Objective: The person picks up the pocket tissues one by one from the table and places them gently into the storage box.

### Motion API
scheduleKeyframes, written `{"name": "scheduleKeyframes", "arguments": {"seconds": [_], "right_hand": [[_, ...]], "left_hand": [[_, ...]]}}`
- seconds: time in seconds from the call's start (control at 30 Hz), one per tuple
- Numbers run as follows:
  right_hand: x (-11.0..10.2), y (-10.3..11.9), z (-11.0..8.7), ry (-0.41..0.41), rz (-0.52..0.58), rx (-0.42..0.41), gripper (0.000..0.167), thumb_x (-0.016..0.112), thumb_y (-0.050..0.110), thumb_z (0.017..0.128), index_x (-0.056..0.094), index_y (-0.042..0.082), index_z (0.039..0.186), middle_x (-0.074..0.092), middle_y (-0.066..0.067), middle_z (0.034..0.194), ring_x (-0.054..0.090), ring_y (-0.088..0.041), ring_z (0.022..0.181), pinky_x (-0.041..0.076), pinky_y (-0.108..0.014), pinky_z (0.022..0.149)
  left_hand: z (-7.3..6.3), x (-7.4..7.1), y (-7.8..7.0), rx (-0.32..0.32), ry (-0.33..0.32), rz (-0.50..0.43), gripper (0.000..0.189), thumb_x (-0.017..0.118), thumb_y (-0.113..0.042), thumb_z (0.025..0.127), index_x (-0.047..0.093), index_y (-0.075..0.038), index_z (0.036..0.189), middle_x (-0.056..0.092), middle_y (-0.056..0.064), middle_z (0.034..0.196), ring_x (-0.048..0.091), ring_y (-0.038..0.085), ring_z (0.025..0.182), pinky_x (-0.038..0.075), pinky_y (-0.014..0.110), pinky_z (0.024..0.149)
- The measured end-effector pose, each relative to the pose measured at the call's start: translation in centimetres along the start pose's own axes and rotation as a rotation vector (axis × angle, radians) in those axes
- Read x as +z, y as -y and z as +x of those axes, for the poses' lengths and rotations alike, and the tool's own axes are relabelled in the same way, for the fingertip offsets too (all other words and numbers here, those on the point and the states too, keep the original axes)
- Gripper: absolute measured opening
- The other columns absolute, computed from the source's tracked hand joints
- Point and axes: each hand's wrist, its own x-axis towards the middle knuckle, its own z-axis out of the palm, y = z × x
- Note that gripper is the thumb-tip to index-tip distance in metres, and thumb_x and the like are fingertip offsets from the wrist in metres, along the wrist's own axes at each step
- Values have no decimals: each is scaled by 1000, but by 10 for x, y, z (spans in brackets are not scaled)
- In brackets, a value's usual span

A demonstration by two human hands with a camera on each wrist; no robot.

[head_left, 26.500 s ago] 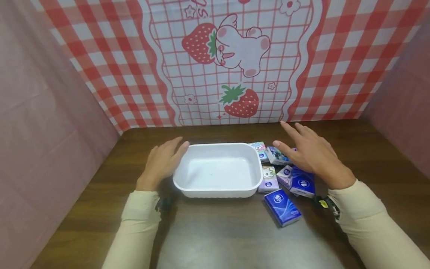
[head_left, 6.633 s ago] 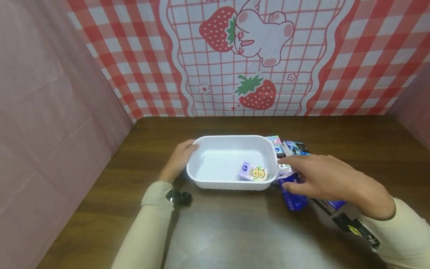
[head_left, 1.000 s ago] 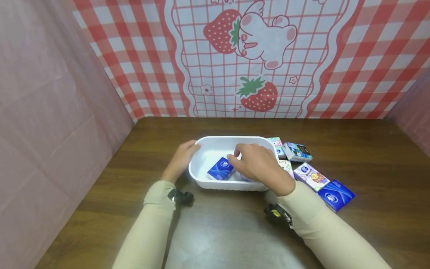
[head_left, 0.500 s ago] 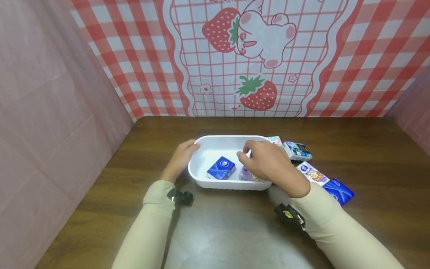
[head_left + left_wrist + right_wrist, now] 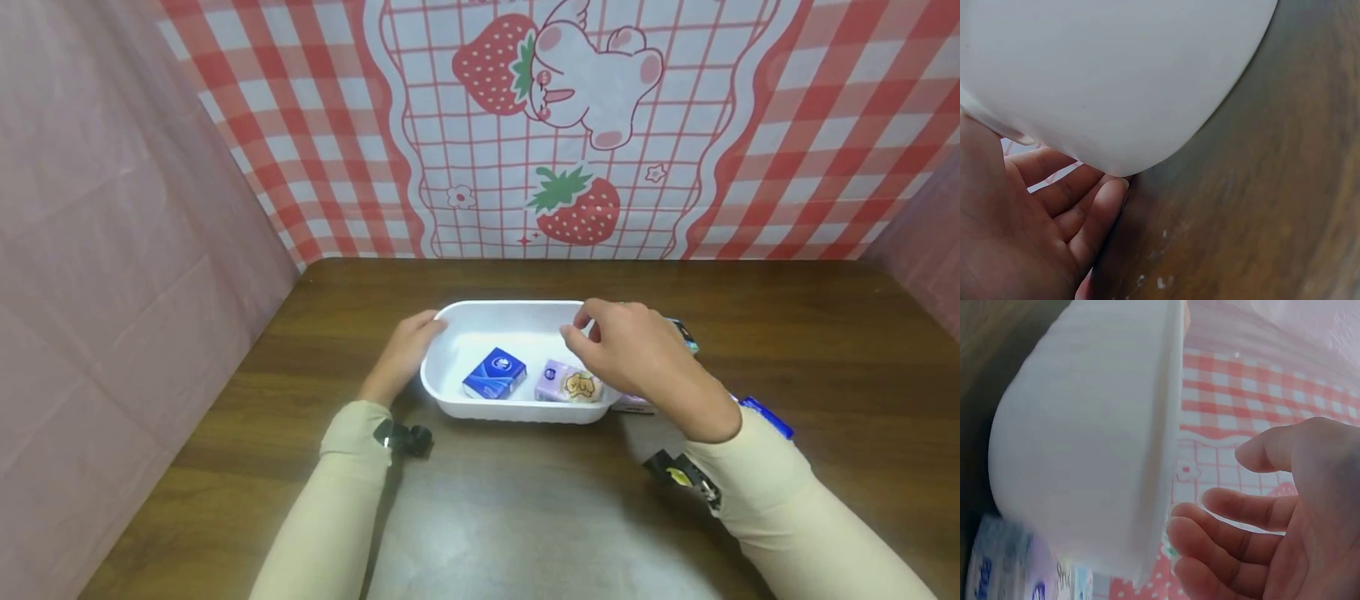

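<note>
A white plastic basin [image 5: 517, 410] stands on the table. My left hand [image 5: 401, 354] grips its left end, the thumb at the rim; in the left wrist view curled fingers [image 5: 1066, 187] lie against the outer wall. Inside the basin are a blue tissue pack [image 5: 495, 373], left of centre, and a lilac tissue pack [image 5: 567, 383] with a cartoon figure, at the right. Over the basin's right rim hovers my right hand [image 5: 637, 346], fingers loosely bent and holding nothing. The right wrist view shows its thumb and fingers [image 5: 1235, 506] apart beside the basin's outer wall.
Several more tissue packs lie right of the basin, mostly hidden by my right hand and sleeve; a blue pack [image 5: 765, 415] and a dark patterned pack [image 5: 685, 335] peek out. Behind the brown table [image 5: 360, 279] hangs a red-checked strawberry cloth [image 5: 315, 167].
My right hand has drawn back rightward from inside the basin, uncovering the lilac tissue pack. The blue tissue pack was set in the basin since the 6.6-second-old frame. My left hand stays put.
</note>
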Motion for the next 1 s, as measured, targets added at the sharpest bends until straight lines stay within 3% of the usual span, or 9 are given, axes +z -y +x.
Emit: {"name": "scheduleKeyframes", "arguments": {"seconds": [0.53,1.0], "right_hand": [[-16,-42,-8,-6,-7,37,39,62,43,96,69,8,112,68,-5,88,57,-22,72,46,-34,52],[-19,-61,-8,-4,44,69,41,61,42,97,68,8,118,69,-10,102,60,-26,82,54,-39,61]], "left_hand": [[-2,0,0,16,10,-24,40,49,-32,105,60,-6,133,67,15,112,67,27,95,58,36,79],[0,0,2,10,10,-14,41,49,-33,105,60,-6,134,66,14,115,66,27,99,57,37,82]]}}
